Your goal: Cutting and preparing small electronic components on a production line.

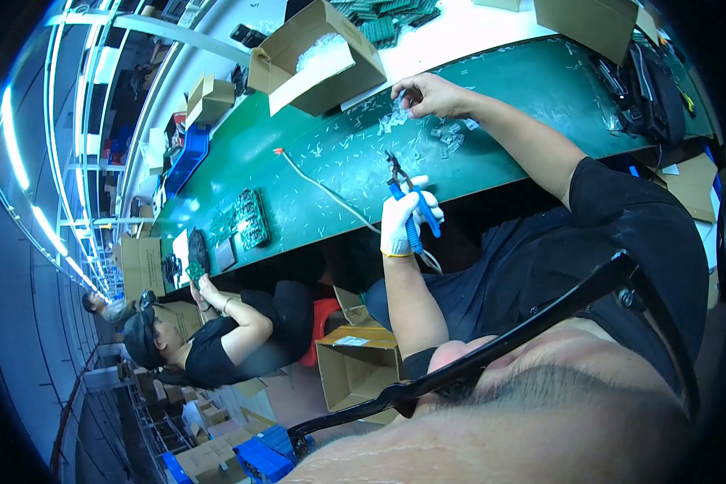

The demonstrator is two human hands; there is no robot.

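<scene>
My left hand [401, 223], in a white glove, grips blue-handled cutting pliers [411, 202] at the near edge of the green workbench [532, 89], jaws pointing at the bench. My bare right hand [429, 93] reaches across the bench and pinches a small clear piece [397, 103]. It is at the edge of a scatter of small pale parts [448, 137] lying just beside the fingers. Tiny clipped bits litter the green surface around both hands.
An open cardboard box [323, 56] with clear plastic bags stands behind the parts. A white cable [323, 185] runs across the bench. Green circuit boards [248, 218] lie further along, where another seated person [218, 339] works. A black bag [653, 89] sits far right, and a cardboard box [355, 363] on the floor.
</scene>
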